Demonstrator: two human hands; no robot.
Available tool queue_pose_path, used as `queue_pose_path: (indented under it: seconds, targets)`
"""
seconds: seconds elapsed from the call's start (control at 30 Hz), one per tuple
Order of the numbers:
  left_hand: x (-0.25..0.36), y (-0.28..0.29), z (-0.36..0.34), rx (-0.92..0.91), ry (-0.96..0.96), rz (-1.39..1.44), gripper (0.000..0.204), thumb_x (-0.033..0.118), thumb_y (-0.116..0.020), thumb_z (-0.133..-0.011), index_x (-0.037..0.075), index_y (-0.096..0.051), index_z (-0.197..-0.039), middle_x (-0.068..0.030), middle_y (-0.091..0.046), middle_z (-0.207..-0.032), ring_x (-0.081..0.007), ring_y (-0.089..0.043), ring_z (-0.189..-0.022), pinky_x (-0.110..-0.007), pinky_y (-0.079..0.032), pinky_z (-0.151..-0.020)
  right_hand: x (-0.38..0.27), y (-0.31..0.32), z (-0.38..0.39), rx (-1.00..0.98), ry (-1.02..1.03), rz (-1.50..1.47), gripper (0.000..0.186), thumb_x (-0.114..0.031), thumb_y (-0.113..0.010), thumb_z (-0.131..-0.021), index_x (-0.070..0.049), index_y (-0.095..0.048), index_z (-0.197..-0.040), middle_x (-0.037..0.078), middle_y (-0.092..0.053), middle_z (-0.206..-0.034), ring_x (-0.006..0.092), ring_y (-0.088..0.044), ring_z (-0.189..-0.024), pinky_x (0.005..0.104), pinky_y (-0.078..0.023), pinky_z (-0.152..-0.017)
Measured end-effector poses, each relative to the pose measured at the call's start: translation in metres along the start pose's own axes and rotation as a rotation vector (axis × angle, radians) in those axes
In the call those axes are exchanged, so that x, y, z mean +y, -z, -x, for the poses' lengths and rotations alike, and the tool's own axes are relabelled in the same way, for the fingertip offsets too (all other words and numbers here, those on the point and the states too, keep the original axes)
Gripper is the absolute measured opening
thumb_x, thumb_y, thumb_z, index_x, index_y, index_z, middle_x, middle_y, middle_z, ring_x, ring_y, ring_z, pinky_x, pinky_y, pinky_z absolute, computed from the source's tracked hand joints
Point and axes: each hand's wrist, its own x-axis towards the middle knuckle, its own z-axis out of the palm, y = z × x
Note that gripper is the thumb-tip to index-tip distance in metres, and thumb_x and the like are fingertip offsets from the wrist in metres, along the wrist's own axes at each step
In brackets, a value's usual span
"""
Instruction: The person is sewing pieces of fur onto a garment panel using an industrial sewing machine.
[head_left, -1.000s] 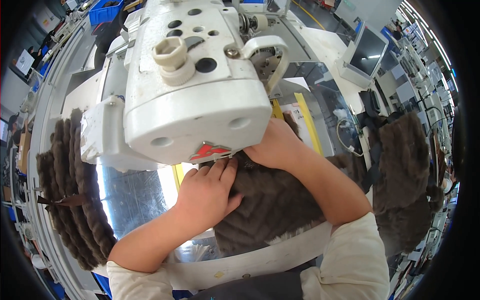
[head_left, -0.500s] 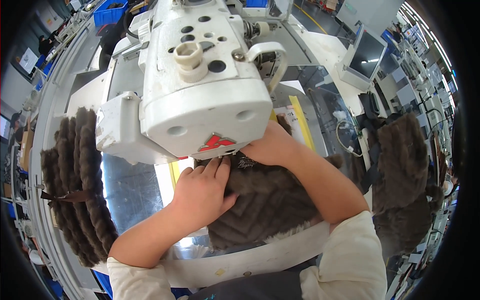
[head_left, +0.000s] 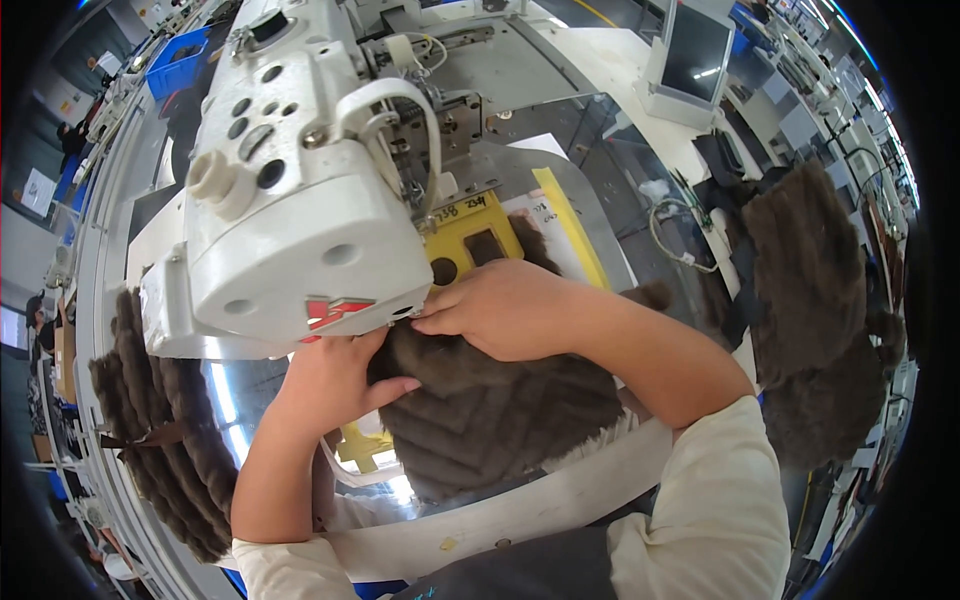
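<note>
both hands press a brown fur piece [head_left: 500, 410] flat on the desk [head_left: 560, 500]. the left hand [head_left: 335, 375] lies open on its near edge, fingers spread; the right hand [head_left: 505, 310] curls over the far edge, fingertips seemingly pinching it at the needle, hidden under the sewing machine [head_left: 300, 210]. the step looks like feeding; next calls for steady guiding along the yellow template [head_left: 470, 235].
</note>
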Motion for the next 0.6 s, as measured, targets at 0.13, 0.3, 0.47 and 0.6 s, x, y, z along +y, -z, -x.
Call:
queue_pose_path:
  seconds: [0.13,0.3,0.47,0.6]
  targets:
    - [-0.003,-0.002,-0.006,-0.067,0.052,0.064,0.075,0.047,-0.085,-0.076,0.002,-0.065,-0.133,-0.0229,-0.06,-0.139,-0.044,-0.055,-0.13,-0.051,-0.045,-0.109,-0.002,-0.001,0.0,0.018,-0.001,0.05,0.047,-0.004,-0.057,-0.085,-0.009,-0.072,-0.13,0.007,-0.07,-0.133,0.0325,-0.069,-0.111,0.0439,-0.056,-0.091]
    - [0.001,-0.002,-0.009,-0.086,0.094,0.044,0.072,0.042,-0.085,-0.074,0.002,-0.067,-0.131,-0.0234,-0.062,-0.134,-0.0445,-0.057,-0.125,-0.051,-0.047,-0.105,0.001,-0.002,-0.002,0.033,0.015,0.063,0.044,-0.005,-0.056,-0.085,-0.008,-0.073,-0.126,0.007,-0.071,-0.132,0.0308,-0.071,-0.107,0.0434,-0.057,-0.088]
    - [0.004,-0.002,-0.01,-0.046,0.087,0.024,0.071,0.04,-0.085,-0.07,0.002,-0.068,-0.128,-0.0235,-0.067,-0.124,-0.0444,-0.062,-0.117,-0.05,-0.049,-0.101,-0.001,-0.004,-0.001,0.046,0.014,0.079,0.041,-0.006,-0.056,-0.086,-0.007,-0.073,-0.123,0.008,-0.071,-0.131,0.0305,-0.071,-0.109,0.0425,-0.058,-0.089]
    - [0.008,0.0,-0.008,-0.035,0.077,0.064,0.072,0.039,-0.085,-0.068,0.003,-0.068,-0.129,-0.0233,-0.069,-0.117,-0.0448,-0.064,-0.112,-0.05,-0.051,-0.098,-0.008,-0.002,-0.001,0.009,-0.009,0.071,0.039,-0.007,-0.054,-0.087,-0.006,-0.074,-0.121,0.008,-0.071,-0.131,0.0296,-0.07,-0.111,0.0419,-0.058,-0.09]
